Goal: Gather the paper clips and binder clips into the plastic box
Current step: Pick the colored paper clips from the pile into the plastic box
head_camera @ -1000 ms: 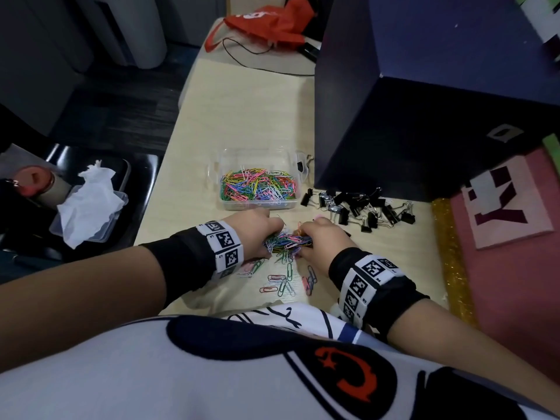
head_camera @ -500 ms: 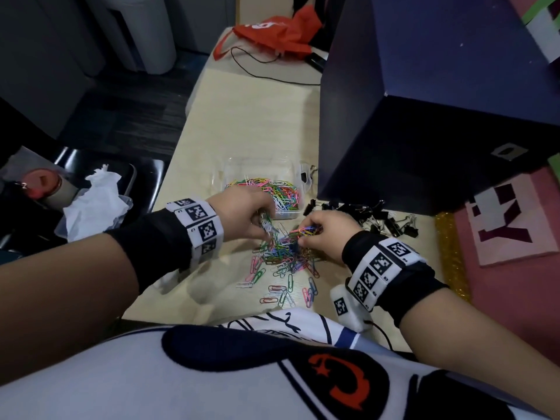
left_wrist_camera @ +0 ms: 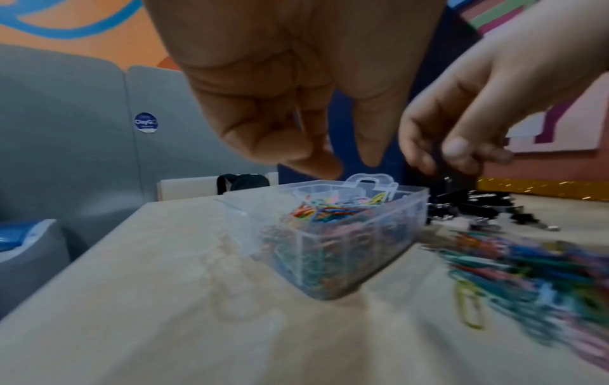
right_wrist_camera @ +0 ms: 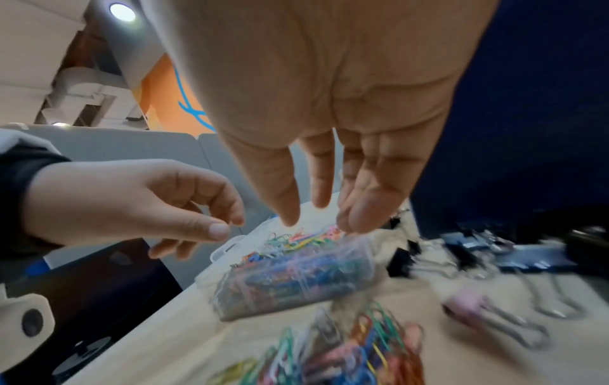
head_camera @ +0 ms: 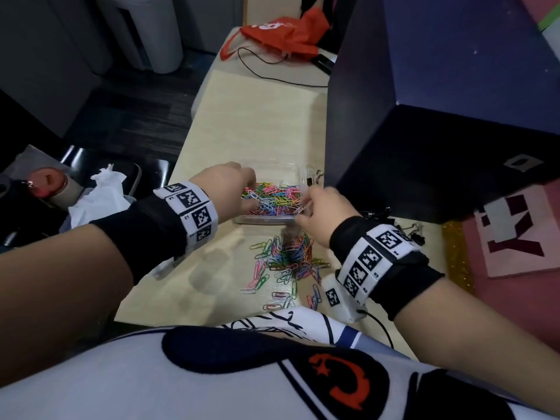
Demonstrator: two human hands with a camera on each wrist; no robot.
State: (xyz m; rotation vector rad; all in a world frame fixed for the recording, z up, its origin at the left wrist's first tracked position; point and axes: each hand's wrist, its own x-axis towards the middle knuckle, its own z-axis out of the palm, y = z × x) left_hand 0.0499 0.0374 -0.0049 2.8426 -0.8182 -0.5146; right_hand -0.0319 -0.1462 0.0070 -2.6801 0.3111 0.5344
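A clear plastic box [head_camera: 266, 219] [left_wrist_camera: 346, 234] [right_wrist_camera: 296, 281] heaped with coloured paper clips stands mid-table. My left hand [head_camera: 230, 189] [left_wrist_camera: 280, 135] hovers over its left side, fingers hanging loosely down, and I see nothing in them. Over the box's right front corner is my right hand [head_camera: 321, 213] [right_wrist_camera: 362, 182], fingers straight and spread. A grey blur hangs just below it. Loose paper clips [head_camera: 291, 256] [left_wrist_camera: 527, 268] [right_wrist_camera: 355, 351] lie in a pile in front of the box. Black binder clips [head_camera: 412, 234] [left_wrist_camera: 478, 205] [right_wrist_camera: 478, 250] lie to its right.
A big dark blue box [head_camera: 439, 116] stands close behind the binder clips. A pink board [head_camera: 515, 237] and a gold strip [head_camera: 454, 253] border the table on the right. An orange bag [head_camera: 281, 34] lies at the far end. Left of the table, a chair carries tissue [head_camera: 100, 195].
Both hands have left the loose pile, where they pinched a bunch of paper clips, and risen forward over the box. Their fingers have opened there.
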